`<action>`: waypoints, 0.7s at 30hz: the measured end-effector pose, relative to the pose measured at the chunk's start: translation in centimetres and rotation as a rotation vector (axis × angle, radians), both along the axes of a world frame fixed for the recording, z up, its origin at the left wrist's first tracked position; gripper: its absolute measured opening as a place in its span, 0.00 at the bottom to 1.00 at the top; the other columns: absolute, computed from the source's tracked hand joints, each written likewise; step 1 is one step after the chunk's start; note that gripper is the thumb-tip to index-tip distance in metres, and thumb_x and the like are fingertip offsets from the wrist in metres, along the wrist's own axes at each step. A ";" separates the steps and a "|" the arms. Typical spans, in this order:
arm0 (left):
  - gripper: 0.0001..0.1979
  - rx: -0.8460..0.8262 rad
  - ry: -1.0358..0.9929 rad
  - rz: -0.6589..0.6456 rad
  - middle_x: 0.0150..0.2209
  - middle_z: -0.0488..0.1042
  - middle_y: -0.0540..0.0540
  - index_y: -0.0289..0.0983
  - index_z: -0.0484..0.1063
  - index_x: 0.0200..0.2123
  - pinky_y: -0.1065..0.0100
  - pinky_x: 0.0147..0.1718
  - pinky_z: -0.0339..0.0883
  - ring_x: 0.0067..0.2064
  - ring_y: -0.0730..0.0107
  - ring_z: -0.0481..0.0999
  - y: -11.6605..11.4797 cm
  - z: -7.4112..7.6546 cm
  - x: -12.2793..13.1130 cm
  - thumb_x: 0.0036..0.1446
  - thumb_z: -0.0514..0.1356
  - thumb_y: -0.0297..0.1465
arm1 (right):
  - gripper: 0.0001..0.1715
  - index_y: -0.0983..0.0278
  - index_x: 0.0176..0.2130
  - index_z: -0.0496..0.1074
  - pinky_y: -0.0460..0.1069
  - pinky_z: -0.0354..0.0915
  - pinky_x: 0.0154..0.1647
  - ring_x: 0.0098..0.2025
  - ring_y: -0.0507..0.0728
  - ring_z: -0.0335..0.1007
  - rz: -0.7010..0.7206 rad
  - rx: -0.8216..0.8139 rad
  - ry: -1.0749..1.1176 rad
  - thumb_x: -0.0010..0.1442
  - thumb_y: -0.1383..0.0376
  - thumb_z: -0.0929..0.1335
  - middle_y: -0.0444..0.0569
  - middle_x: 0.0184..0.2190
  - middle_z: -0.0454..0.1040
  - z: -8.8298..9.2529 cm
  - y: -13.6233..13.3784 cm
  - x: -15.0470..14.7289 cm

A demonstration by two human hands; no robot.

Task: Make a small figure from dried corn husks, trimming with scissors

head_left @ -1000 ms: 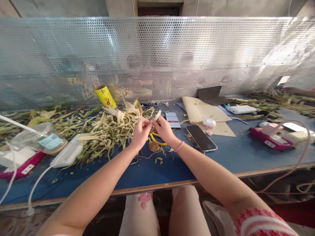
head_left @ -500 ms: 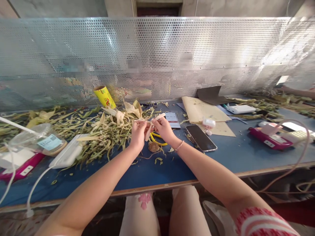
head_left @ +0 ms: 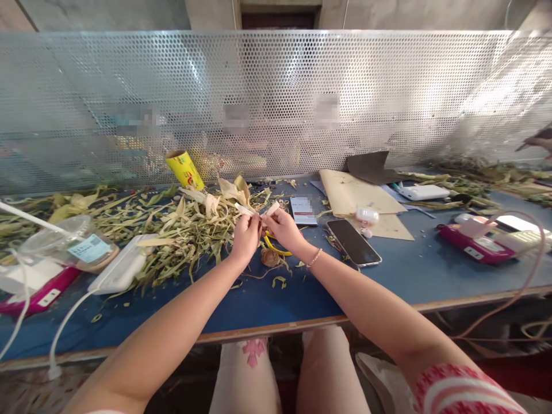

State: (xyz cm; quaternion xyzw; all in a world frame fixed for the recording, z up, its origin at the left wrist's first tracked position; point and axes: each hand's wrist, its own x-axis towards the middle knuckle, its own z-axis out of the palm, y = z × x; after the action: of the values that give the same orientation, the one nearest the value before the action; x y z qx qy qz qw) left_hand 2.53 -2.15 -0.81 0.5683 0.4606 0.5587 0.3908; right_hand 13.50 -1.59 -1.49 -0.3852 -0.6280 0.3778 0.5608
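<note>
My left hand and my right hand meet above the blue table, fingertips pinched close together. Between them is a pale dried leaf strip; one light end sticks out past the left fingers and another past the right. Whether it is one piece or two I cannot tell, as the fingers hide the middle. Just under the hands lie a yellow ring and a small brown round coil. A heap of dried leaves spreads to the left, with broad pale husks on top.
A yellow tube stands tilted behind the heap. To the right lie a phone, a white earphone case and brown paper. A plastic cup, a white power bank and cables are left. Perforated metal rises behind.
Both hands have turned slightly, and the strip's left end, which hung down between them, now points up past the left fingers. Another person's hand at far right has risen.
</note>
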 end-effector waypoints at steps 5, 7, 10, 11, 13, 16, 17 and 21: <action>0.15 -0.137 -0.190 -0.020 0.15 0.53 0.57 0.38 0.56 0.23 0.75 0.15 0.50 0.15 0.81 0.54 0.2 -0.3 0.3 0.53 0.54 0.40 | 0.16 0.61 0.24 0.54 0.44 0.52 0.20 0.18 0.47 0.53 0.024 0.062 -0.110 0.53 0.55 0.63 0.37 0.16 0.56 0.6 -1.1 -0.5; 0.14 -0.161 -0.241 -0.015 0.15 0.52 0.57 0.38 0.55 0.22 0.75 0.14 0.47 0.15 0.82 0.52 0.2 -0.2 0.4 0.53 0.54 0.38 | 0.16 0.61 0.23 0.54 0.44 0.52 0.22 0.19 0.47 0.52 0.011 0.097 -0.131 0.54 0.56 0.62 0.37 0.16 0.55 0.8 -1.4 -0.6; 0.14 -0.164 -0.255 0.009 0.14 0.52 0.58 0.38 0.54 0.22 0.75 0.14 0.44 0.14 0.83 0.50 0.1 0.2 0.4 0.54 0.54 0.38 | 0.18 0.62 0.21 0.54 0.45 0.53 0.25 0.22 0.48 0.53 -0.010 0.153 -0.137 0.54 0.56 0.62 0.39 0.18 0.55 0.9 -1.5 -0.6; 0.14 -0.163 -0.245 0.014 0.14 0.52 0.58 0.38 0.54 0.22 0.75 0.14 0.44 0.14 0.83 0.50 0.1 0.4 0.3 0.54 0.53 0.38 | 0.18 0.62 0.20 0.54 0.45 0.54 0.26 0.23 0.48 0.53 -0.009 0.157 -0.135 0.54 0.56 0.62 0.39 0.19 0.56 0.9 -1.5 -0.5; 0.16 -0.145 -0.203 0.014 0.14 0.52 0.58 0.38 0.53 0.22 0.75 0.14 0.44 0.14 0.82 0.50 0.1 0.5 0.2 0.54 0.53 0.40 | 0.18 0.62 0.21 0.56 0.45 0.54 0.26 0.22 0.48 0.53 -0.011 0.128 -0.112 0.54 0.55 0.62 0.39 0.19 0.56 0.8 -1.5 -0.5; 0.17 -0.064 -0.103 0.008 0.14 0.51 0.58 0.38 0.53 0.22 0.74 0.15 0.46 0.15 0.81 0.52 0.1 0.5 0.1 0.52 0.54 0.42 | 0.18 0.62 0.23 0.57 0.44 0.52 0.22 0.20 0.47 0.52 -0.046 0.047 -0.003 0.53 0.53 0.63 0.38 0.18 0.55 0.5 -1.0 -0.5; 0.17 -0.035 -0.072 0.007 0.14 0.51 0.58 0.38 0.54 0.22 0.74 0.15 0.47 0.15 0.81 0.53 0.0 0.5 0.0 0.52 0.54 0.42 | 0.18 0.62 0.23 0.57 0.44 0.52 0.21 0.19 0.47 0.51 -0.057 0.023 0.038 0.52 0.52 0.63 0.38 0.17 0.55 0.3 -0.8 -0.6; 0.18 0.002 -0.020 0.032 0.14 0.52 0.57 0.38 0.54 0.21 0.73 0.16 0.48 0.15 0.81 0.54 -0.1 0.5 0.2 0.52 0.54 0.44 | 0.17 0.62 0.24 0.58 0.44 0.50 0.18 0.17 0.46 0.49 -0.092 -0.056 0.155 0.52 0.52 0.63 0.37 0.14 0.54 -0.4 0.0 -0.8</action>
State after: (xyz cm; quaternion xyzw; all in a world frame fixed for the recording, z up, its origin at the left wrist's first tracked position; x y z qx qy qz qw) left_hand 2.68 -2.28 -0.35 0.5557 0.4653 0.5708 0.3859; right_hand 12.71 -1.56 -1.91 -0.3987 -0.5537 0.3976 0.6135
